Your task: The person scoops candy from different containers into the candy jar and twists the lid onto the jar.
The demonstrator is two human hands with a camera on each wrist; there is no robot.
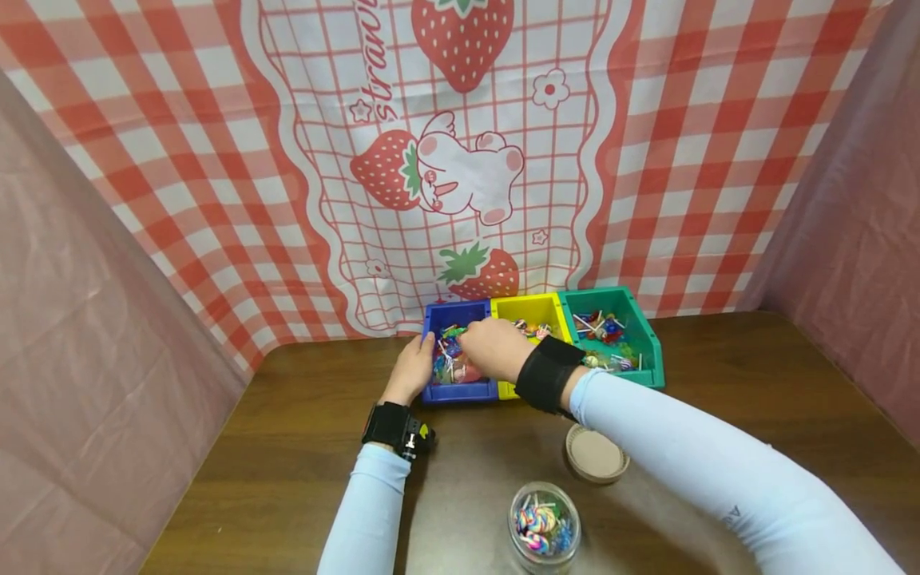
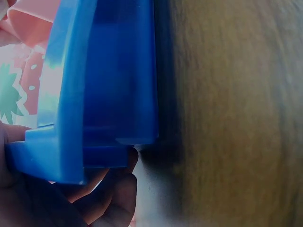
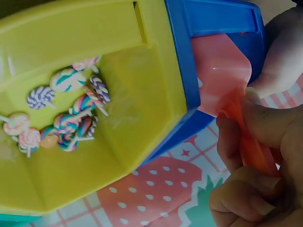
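My right hand [image 1: 496, 347] reaches over the blue bin [image 1: 460, 392] and grips the handle of a pink scoop [image 3: 220, 71], its thumb and fingers curled round it. The scoop's head is inside the bin, among small lollipop-shaped candies [image 1: 449, 351] in mixed colours. On the bin's left side, my left hand [image 1: 410, 371] holds the wall, thumb near the top edge and fingers bent beneath the rim, as the left wrist view shows. Small swirl lollipops [image 3: 66, 123] lie in the adjoining yellow bin [image 3: 142, 104], partly hidden in the head view by my right hand.
A green bin [image 1: 652, 351] with more candies stands right of the yellow one. Nearer me are a glass jar [image 1: 544, 531] holding some candies and a round pale lid [image 1: 596, 454], lying below my right forearm. A strawberry-print cloth [image 1: 467, 160] hangs behind the bins.
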